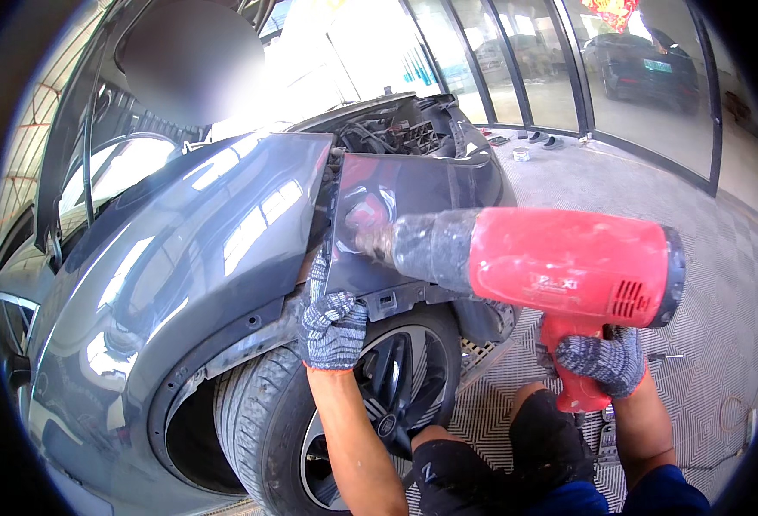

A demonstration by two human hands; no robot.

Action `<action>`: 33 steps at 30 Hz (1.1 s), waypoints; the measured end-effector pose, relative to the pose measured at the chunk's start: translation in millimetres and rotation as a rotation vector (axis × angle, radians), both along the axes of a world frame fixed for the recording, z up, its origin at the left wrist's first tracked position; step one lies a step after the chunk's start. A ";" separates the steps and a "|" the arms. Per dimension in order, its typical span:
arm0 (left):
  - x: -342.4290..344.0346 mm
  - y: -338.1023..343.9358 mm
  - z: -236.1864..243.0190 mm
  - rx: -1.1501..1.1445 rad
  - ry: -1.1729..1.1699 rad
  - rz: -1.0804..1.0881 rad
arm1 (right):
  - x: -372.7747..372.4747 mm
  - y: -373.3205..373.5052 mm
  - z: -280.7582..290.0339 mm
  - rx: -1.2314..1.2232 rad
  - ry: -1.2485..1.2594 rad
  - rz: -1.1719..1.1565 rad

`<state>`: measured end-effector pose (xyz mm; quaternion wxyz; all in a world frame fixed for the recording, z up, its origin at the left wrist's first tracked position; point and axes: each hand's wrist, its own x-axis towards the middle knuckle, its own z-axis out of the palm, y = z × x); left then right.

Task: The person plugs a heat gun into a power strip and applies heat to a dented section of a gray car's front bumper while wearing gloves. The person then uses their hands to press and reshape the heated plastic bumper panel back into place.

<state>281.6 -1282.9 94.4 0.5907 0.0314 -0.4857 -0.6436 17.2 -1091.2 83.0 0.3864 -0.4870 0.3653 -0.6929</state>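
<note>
In my right hand (604, 359), in a grey knitted glove, is the handle of a red heat gun (568, 258). Its dark, worn nozzle points left at the dark grey bumper (448, 185) and overlaps it in view, so I cannot tell the distance between them. My left hand (334, 331), gloved the same way, is curled at the bumper's lower corner above the wheel, one finger reaching up along the edge. A gap separates the bumper from the glossy grey fender (198, 232). The fingertips behind the edge are partly hidden.
Below my left hand is the car's wheel (396, 378), with a dark tyre. Part of the engine bay (396, 129) shows above the bumper. Glass doors (534, 69) stand at the back right, with another car (641, 69) visible there. A small can (521, 154) sits on the floor.
</note>
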 end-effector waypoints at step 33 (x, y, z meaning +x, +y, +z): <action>25.9 -2.1 -3.3 -0.049 0.011 -0.026 | -23.8 -10.2 -35.7 -0.069 0.592 0.172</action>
